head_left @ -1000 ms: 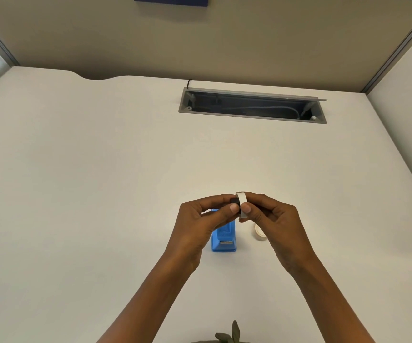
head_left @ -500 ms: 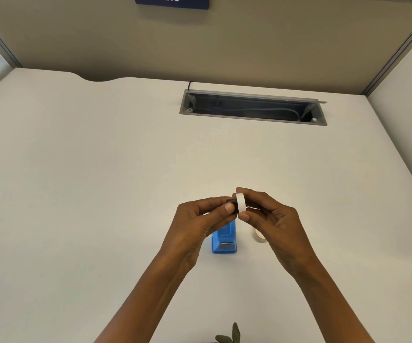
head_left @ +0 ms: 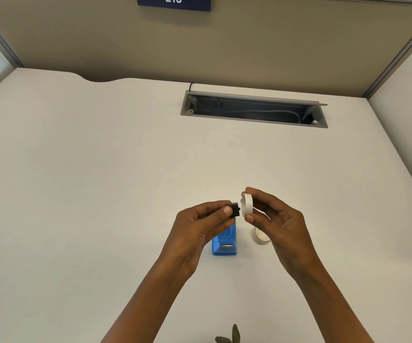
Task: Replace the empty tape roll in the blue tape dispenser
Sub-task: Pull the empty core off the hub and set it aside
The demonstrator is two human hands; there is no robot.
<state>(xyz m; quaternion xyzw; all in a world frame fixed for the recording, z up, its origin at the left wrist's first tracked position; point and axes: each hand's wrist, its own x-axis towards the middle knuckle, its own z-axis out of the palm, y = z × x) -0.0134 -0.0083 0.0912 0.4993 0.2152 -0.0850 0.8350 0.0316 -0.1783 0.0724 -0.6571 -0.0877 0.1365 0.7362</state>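
Observation:
The blue tape dispenser (head_left: pixel 224 243) stands on the white desk, partly hidden behind my left hand. Above it my left hand (head_left: pixel 200 226) pinches a small black spool hub (head_left: pixel 234 209) between thumb and fingers. Just to its right my right hand (head_left: pixel 274 219) pinches a white ring, a tape roll core (head_left: pixel 247 204), held on edge. A small gap separates hub and ring. A second whitish tape roll (head_left: pixel 260 236) lies flat on the desk right of the dispenser, half covered by my right hand.
A grey cable tray opening (head_left: pixel 253 111) is sunk in the desk (head_left: pixel 101 181) at the back. Beige partition walls enclose the desk, with a blue "213" sign (head_left: pixel 174 2) above. Leaf tips (head_left: pixel 232 336) poke in at the bottom edge.
The white ring sat on the black hub between both hands; now my right hand has drawn the ring off to the right, leaving the hub in my left hand.

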